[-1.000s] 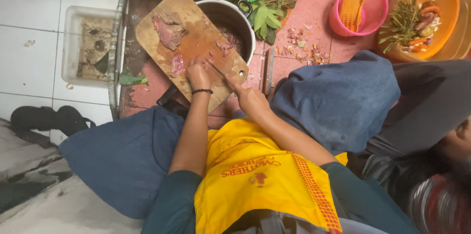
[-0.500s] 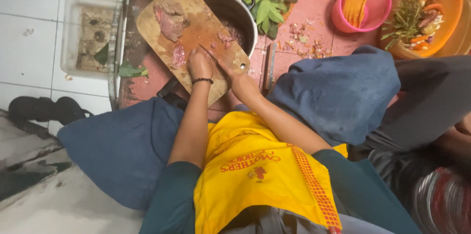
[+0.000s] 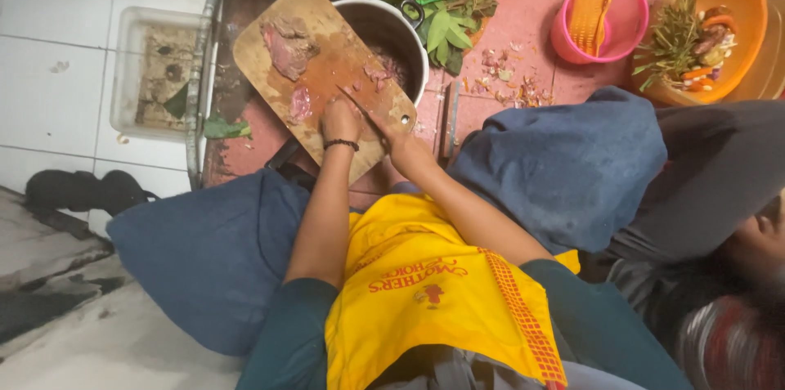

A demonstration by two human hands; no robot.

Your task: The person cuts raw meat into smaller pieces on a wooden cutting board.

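A wooden cutting board lies tilted across a metal pot. Raw red meat sits at the board's far left, with a smaller piece nearer me. My left hand, a dark band at its wrist, rests curled on the board over something I cannot make out. My right hand grips a knife whose blade points up-left across the board's middle. Small meat bits lie by the pot's rim and inside the pot.
Green leaves lie behind the pot. A pink bowl and an orange bowl of vegetables stand at right. A clear plastic tub sits at left, dark sandals below it. Another person sits at my right.
The view has shifted a little. My hands stay on the board, the left one a bit nearer the smaller meat piece, the knife still across the board's middle.
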